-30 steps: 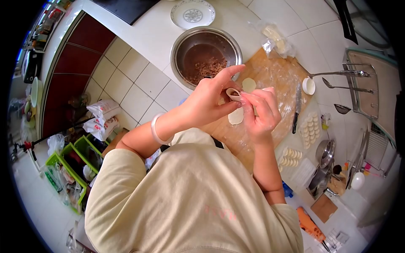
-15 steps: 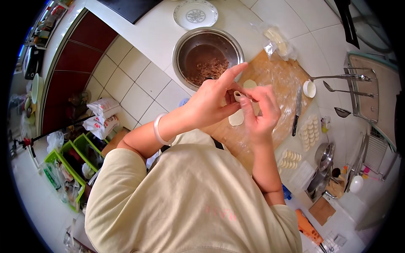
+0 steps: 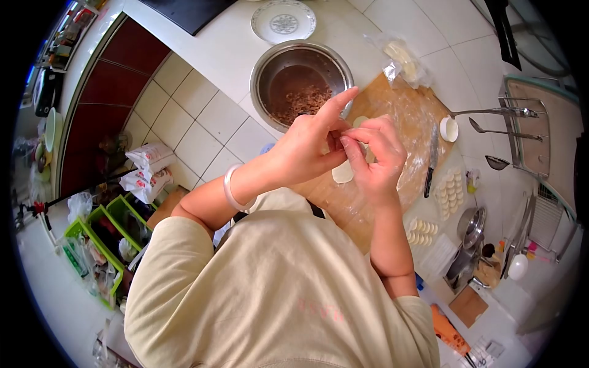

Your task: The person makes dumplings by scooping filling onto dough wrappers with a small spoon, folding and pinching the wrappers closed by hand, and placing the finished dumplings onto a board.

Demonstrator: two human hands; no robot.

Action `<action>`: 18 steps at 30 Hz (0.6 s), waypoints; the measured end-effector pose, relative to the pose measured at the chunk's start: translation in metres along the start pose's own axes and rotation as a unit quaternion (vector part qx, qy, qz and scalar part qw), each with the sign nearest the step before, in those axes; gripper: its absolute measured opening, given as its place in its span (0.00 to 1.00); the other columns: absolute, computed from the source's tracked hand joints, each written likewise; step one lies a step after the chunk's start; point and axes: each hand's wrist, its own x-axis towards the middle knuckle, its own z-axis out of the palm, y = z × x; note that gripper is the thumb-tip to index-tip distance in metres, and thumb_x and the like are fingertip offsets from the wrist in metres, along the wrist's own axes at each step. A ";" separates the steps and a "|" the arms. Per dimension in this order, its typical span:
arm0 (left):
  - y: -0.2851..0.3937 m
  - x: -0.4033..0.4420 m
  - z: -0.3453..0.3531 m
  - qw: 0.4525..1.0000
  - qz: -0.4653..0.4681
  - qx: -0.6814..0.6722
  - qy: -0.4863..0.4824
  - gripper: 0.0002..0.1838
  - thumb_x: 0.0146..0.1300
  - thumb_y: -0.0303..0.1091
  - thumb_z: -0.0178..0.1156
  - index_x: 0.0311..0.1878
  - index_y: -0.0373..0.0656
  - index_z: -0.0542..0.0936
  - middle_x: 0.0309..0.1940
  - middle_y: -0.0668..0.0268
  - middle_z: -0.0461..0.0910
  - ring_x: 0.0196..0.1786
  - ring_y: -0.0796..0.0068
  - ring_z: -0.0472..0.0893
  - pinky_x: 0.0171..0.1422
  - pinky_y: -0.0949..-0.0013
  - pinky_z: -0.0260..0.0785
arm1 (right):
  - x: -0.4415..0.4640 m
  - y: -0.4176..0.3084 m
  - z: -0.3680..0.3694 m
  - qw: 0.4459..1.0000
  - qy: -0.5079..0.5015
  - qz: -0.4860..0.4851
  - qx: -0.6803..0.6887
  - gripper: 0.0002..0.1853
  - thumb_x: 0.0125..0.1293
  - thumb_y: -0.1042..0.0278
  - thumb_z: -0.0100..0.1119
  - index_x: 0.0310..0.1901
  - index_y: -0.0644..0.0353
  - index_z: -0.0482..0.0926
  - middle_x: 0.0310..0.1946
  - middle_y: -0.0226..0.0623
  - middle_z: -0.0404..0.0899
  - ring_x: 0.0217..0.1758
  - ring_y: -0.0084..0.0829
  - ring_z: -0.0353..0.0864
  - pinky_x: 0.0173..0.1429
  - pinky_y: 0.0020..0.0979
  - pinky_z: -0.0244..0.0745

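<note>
My left hand (image 3: 310, 144), with a bracelet on its wrist, is closed on a folded dough wrapper, its index finger pointing out. My right hand (image 3: 375, 153) pinches the wrapper's edge with thumb and fingers, touching the left hand. Fingers hide nearly all of the wrapper. Beneath the hands is a floured wooden board (image 3: 414, 126), where a round dough wrapper (image 3: 343, 173) lies; another shows partly behind the fingers. Just beyond my left hand stands a metal bowl (image 3: 264, 61) holding minced filling (image 3: 307, 101).
A patterned plate (image 3: 283, 22) lies behind the bowl. To the right are a knife (image 3: 432, 162), a small white cup (image 3: 449, 129) and rows of folded dumplings (image 3: 450, 195). A plastic bag (image 3: 405, 61) rests at the board's far corner. Green baskets (image 3: 110, 245) stand at lower left.
The wrapper's open end, visible earlier, is now covered by my fingers. My right hand's fingers have closed in over it, beside my left fingertips.
</note>
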 end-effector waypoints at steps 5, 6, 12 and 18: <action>-0.008 -0.002 0.006 0.905 -0.159 -0.393 0.040 0.27 0.61 0.23 0.61 0.64 0.36 0.67 0.42 0.62 0.81 0.44 0.74 0.81 0.51 0.69 0.74 | 0.002 0.012 0.010 0.994 0.044 0.008 0.096 0.34 0.53 0.49 0.70 0.58 0.59 0.74 0.50 0.40 0.73 0.49 0.33 0.74 0.48 0.31 0.73; -0.014 -0.005 0.007 0.905 -0.158 -0.393 0.039 0.27 0.61 0.23 0.61 0.64 0.36 0.67 0.42 0.62 0.81 0.44 0.74 0.81 0.51 0.69 0.74 | -0.001 0.014 0.012 0.990 0.038 0.036 0.130 0.41 0.50 0.42 0.69 0.62 0.59 0.69 0.54 0.42 0.71 0.52 0.35 0.74 0.52 0.33 0.72; -0.013 -0.009 0.017 0.835 -0.186 -0.518 0.012 0.12 0.68 0.27 0.56 0.53 0.36 0.76 0.44 0.64 0.80 0.47 0.75 0.80 0.53 0.70 0.75 | -0.004 0.013 0.013 0.950 -0.011 0.121 0.288 0.43 0.59 0.35 0.58 0.65 0.62 0.66 0.56 0.48 0.74 0.55 0.37 0.77 0.58 0.35 0.72; -0.012 -0.008 0.022 0.837 -0.170 -0.519 0.036 0.13 0.68 0.28 0.56 0.53 0.34 0.76 0.41 0.65 0.80 0.40 0.79 0.78 0.47 0.73 0.73 | -0.001 0.007 0.008 0.973 -0.015 0.097 0.207 0.28 0.72 0.47 0.46 0.59 0.64 0.73 0.43 0.46 0.82 0.43 0.34 0.83 0.46 0.30 0.77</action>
